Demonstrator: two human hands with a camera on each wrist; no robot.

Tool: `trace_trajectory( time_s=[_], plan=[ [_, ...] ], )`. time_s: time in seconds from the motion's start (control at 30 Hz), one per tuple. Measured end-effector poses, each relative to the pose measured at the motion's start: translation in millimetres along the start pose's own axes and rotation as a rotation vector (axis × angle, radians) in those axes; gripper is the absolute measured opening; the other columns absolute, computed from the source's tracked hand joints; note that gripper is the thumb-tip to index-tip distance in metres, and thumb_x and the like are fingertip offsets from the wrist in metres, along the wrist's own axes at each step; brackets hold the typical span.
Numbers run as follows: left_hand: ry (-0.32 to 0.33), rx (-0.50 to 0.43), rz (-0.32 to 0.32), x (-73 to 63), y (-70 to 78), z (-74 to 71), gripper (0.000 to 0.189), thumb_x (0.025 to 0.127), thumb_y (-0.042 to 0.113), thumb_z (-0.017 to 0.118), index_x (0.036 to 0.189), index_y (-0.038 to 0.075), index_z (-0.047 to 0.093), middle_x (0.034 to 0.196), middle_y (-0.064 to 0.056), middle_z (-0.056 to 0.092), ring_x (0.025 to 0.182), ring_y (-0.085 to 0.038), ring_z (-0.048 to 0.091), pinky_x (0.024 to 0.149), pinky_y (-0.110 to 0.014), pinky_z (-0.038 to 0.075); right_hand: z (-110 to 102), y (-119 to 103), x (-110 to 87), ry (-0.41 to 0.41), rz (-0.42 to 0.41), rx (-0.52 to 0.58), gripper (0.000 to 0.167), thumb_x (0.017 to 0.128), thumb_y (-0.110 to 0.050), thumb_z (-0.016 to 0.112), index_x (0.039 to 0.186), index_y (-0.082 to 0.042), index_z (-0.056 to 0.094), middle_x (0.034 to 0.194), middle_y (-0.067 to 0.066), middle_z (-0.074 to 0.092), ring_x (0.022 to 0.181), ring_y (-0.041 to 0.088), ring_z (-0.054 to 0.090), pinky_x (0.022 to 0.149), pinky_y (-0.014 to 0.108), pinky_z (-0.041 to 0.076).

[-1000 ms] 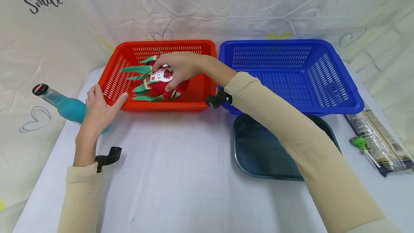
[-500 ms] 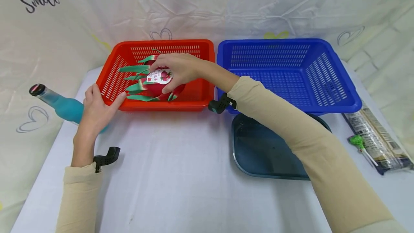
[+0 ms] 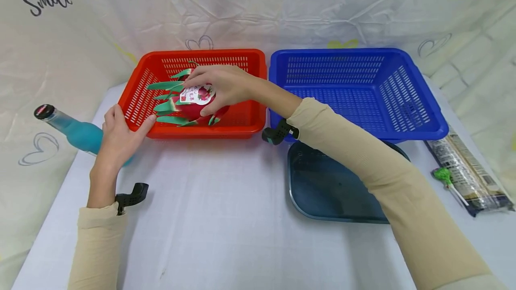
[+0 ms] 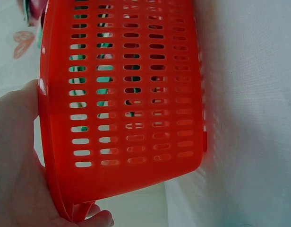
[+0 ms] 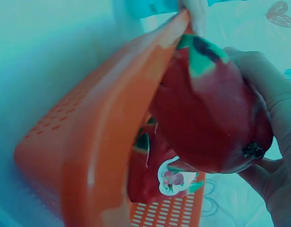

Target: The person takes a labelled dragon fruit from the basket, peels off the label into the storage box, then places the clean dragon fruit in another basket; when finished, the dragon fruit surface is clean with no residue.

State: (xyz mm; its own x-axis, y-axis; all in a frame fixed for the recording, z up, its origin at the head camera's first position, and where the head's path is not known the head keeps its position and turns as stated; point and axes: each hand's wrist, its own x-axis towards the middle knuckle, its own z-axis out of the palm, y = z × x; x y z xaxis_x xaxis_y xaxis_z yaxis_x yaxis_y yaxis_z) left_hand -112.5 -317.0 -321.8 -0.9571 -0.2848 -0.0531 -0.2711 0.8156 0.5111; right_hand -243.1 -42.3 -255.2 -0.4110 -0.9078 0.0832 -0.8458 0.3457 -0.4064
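In the head view, my right hand [image 3: 223, 85] grips a red dragon fruit [image 3: 191, 110] with green leaf tips and a white label, inside the red basket [image 3: 246, 131]. Its thumb lies on the near side, its fingers over the top. A second dragon fruit [image 5: 152, 177], also labelled, lies below the held dragon fruit [image 5: 207, 113] in the right wrist view. My left hand [image 3: 122, 140] holds the basket's front left corner. The left wrist view has this left hand [image 4: 15, 151] at the rim of the red basket [image 4: 122, 179], with fingertips curled beneath the corner.
A blue basket [image 3: 433, 120] stands right of the red one. In front of it is a dark tray [image 3: 306, 187], partly under my right forearm. A blue-liquid bottle [image 3: 82, 134] leans at left, partly behind my left hand. A lollipop [image 3: 443, 176] and clear package [image 3: 463, 169] lie right.
The held dragon fruit has shifted slightly left, its label turning with it. Both hands keep their grip, and the head view has drifted a little.
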Motion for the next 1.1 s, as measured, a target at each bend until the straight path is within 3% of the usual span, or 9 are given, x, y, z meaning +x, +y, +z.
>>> trace_trajectory(
  time_s=[0.23, 0.6, 0.8, 1.1],
  plan=[
    [0.004, -0.003, 0.007, -0.7, -0.2, 0.2, 0.105, 0.089, 0.067, 0.046, 0.154, 0.001, -0.004, 0.155, -0.027, 0.011, 0.135, -0.046, 0.022, 0.091, -0.067, 0.047, -4, -4, -5.4, 0.112, -0.018, 0.054, 0.063, 0.081, -0.043, 0.074, 0.138, -0.023, 0.055, 0.139, -0.005, 0.052, 0.120, 0.008, 0.049, 0.092, 0.021, 0.049],
    [0.005, -0.006, -0.006, -0.6, 0.4, 0.5, 0.103, 0.089, 0.066, 0.047, 0.154, 0.003, -0.003, 0.154, -0.026, 0.012, 0.135, -0.045, 0.023, 0.091, -0.067, 0.047, -16, -7, -26.2, 0.256, -0.030, 0.187, 0.064, 0.078, -0.040, 0.078, 0.136, -0.020, 0.058, 0.137, 0.000, 0.054, 0.119, 0.010, 0.051, 0.091, 0.020, 0.050],
    [0.002, -0.006, 0.000, -1.8, -0.9, -0.5, 0.102, 0.090, 0.066, 0.047, 0.154, 0.003, -0.002, 0.154, -0.027, 0.012, 0.136, -0.045, 0.023, 0.091, -0.067, 0.047, -17, -20, -41.5, 0.271, -0.060, 0.247, 0.064, 0.078, -0.035, 0.079, 0.136, -0.018, 0.058, 0.137, 0.001, 0.054, 0.121, 0.011, 0.049, 0.090, 0.021, 0.052],
    [0.006, -0.006, 0.011, -0.6, -1.3, 0.1, 0.095, 0.091, 0.054, 0.054, 0.153, 0.003, 0.002, 0.156, -0.026, 0.008, 0.138, -0.048, 0.018, 0.095, -0.070, 0.042, -7, -51, -75.5, 0.227, -0.063, 0.227, 0.067, 0.077, -0.037, 0.080, 0.137, -0.018, 0.057, 0.140, 0.001, 0.052, 0.128, 0.012, 0.046, 0.093, 0.020, 0.052]
  ],
)
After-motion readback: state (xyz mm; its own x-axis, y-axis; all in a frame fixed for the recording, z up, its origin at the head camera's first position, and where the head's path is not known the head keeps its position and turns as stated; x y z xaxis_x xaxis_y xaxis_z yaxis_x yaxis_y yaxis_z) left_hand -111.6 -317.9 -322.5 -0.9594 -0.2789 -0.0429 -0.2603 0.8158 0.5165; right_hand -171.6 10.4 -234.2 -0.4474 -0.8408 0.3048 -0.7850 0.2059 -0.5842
